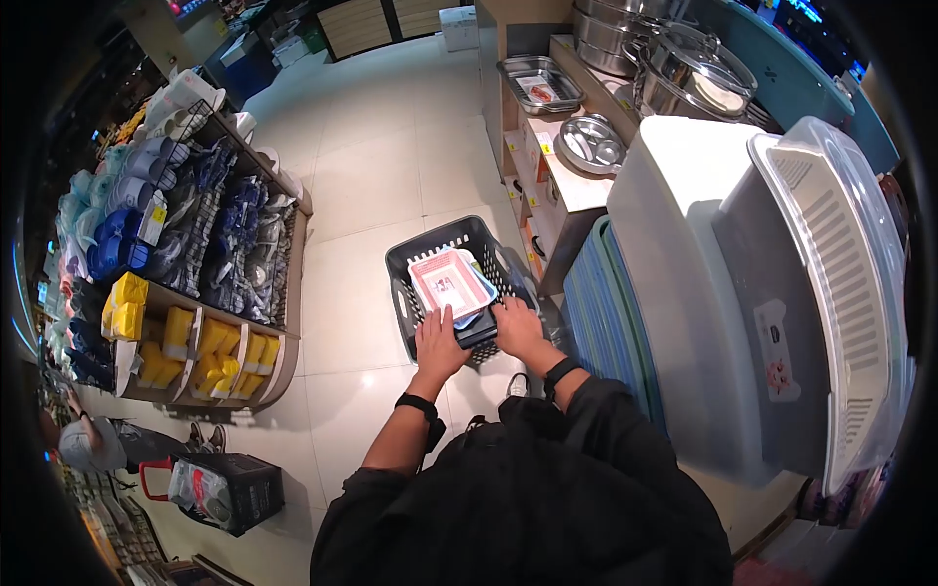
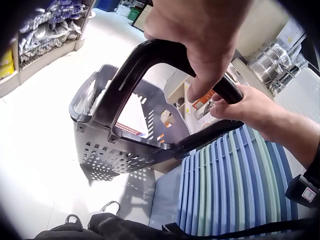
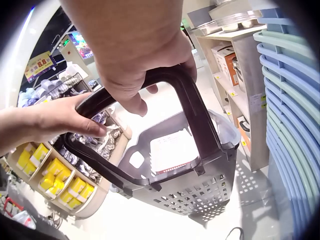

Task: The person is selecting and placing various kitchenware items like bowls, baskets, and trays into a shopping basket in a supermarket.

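A dark grey perforated shopping basket (image 1: 396,285) is in front of me, low over the tiled floor. Inside it, pink and white rectangular trays (image 1: 445,276) lie stacked, with a blue edge showing beneath. My left hand (image 1: 439,346) grips the basket's black handle (image 2: 131,72); its curled fingers show at the top of the left wrist view. On the handle's other side my right hand (image 1: 518,328) grips too, fingers wrapped round the bar in the right wrist view. The two raised handle bars appear close together between my hands.
On the left stands a shelf with yellow packages (image 1: 223,354) and wrapped goods. Stacked blue and green plastic lids or tubs (image 1: 611,322) and large storage boxes (image 1: 689,293) line my right. Steel pots (image 1: 689,73) sit on shelving beyond. A black trolley (image 1: 256,493) and another person are at lower left.
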Tool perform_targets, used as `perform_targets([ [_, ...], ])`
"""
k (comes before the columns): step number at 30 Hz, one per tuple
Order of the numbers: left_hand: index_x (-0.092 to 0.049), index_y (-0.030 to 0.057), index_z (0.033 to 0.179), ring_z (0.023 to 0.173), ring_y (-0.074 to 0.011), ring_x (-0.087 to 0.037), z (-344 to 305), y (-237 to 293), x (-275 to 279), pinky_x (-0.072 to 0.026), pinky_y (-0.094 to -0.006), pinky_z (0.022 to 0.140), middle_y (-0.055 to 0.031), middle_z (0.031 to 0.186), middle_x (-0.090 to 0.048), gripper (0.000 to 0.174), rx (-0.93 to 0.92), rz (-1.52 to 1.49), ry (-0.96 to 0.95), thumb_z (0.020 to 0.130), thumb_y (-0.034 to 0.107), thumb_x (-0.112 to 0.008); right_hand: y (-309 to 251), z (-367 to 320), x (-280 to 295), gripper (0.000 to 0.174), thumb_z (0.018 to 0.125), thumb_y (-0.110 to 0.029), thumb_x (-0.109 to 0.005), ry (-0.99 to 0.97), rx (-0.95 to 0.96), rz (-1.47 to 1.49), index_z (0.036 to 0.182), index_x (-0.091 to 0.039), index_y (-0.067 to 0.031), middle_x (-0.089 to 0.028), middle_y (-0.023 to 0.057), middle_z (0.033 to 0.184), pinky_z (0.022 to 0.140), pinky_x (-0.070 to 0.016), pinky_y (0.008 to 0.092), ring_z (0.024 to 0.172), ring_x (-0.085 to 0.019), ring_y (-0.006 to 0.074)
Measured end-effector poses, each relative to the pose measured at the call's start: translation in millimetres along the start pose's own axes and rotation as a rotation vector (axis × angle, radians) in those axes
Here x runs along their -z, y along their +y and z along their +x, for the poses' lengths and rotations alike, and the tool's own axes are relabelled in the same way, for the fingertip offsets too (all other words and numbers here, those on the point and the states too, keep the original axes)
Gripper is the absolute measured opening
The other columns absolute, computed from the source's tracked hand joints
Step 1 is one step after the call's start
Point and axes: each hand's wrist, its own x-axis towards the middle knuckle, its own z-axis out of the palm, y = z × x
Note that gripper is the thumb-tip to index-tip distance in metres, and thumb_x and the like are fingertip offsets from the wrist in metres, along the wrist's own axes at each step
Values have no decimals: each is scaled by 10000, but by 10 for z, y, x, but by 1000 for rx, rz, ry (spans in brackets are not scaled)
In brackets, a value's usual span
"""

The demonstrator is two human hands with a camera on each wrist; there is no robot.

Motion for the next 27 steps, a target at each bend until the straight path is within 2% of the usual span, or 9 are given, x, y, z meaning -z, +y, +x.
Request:
perform_targets([
  [2,-289,46,1466,1398,-382,-283,-10,-50,-1,-270,-526,1114,-231,1478,-328,1090,-104,201,359,579,289,-872,-37,172,17,469,638,-173,-792,-382,-171,112,1054,-609,-59,-534,175,1202,929,-474,469,1240,-464,346],
  [3,-277,65,1476,1407,-388,-263,38,-104,31,-264,-541,1114,-228,1490,-307,1118,-88,201,362,560,279,-882,-92,195,42,582,630,-137,-789,-261,-103,146,1159,-562,-49,-425,214,1380,1010,-419,493,1337,-364,375],
  [7,-286,79,1476,1397,-391,-288,166,-229,145,-282,-532,1107,-225,1476,-333,1084,-56,223,373,586,293,-869,-162,299,149,691,645,-89,-758,-188,-10,186,1282,-491,-51,-264,234,1492,1078,-329,520,1410,-239,410],
  [11,-342,65,1450,1337,-382,-388,362,-387,263,-346,-502,1068,-218,1416,-421,978,-108,169,317,641,323,-828,-214,476,155,685,650,-94,-756,-106,17,173,1280,-492,-57,-270,245,1485,1065,-333,535,1402,-246,425],
  [15,-398,85,1418,1191,-342,-556,500,-394,495,-464,-453,959,-198,1263,-581,873,-126,159,189,680,326,-797,-196,743,53,647,658,-116,-761,-405,-88,261,1249,-504,-50,-290,236,1472,1048,-350,529,1393,-268,408],
  [17,-436,146,1400,961,-338,-674,536,-253,689,-537,-449,814,-184,1028,-692,771,42,187,-37,731,371,-745,-200,863,97,556,703,-134,-742,-518,-111,250,1203,-513,-53,-316,242,1459,1022,-352,526,1363,-303,384],
  [18,-436,146,1400,961,-338,-674,589,-243,730,-537,-449,814,-184,1028,-692,771,24,190,-41,731,371,-745,-201,892,56,556,703,-134,-742,-509,-128,247,1203,-513,-53,-316,242,1459,1022,-352,526,1363,-303,384],
  [20,-479,194,1372,818,-352,-696,660,-294,770,-554,-464,735,-171,879,-714,686,-68,249,0,762,409,-704,-230,885,-66,712,642,-143,-789,-77,-44,65,1275,-474,-57,-304,221,1468,1038,-353,536,1389,-285,388],
  [27,-415,148,1432,956,-370,-674,1041,-447,967,-535,-451,815,-205,1071,-685,854,-145,142,-108,749,578,-692,-327,1135,123,1014,658,-310,-826,-186,-225,169,1472,-267,-78,-175,227,1544,1111,-256,575,1431,-205,399],
])
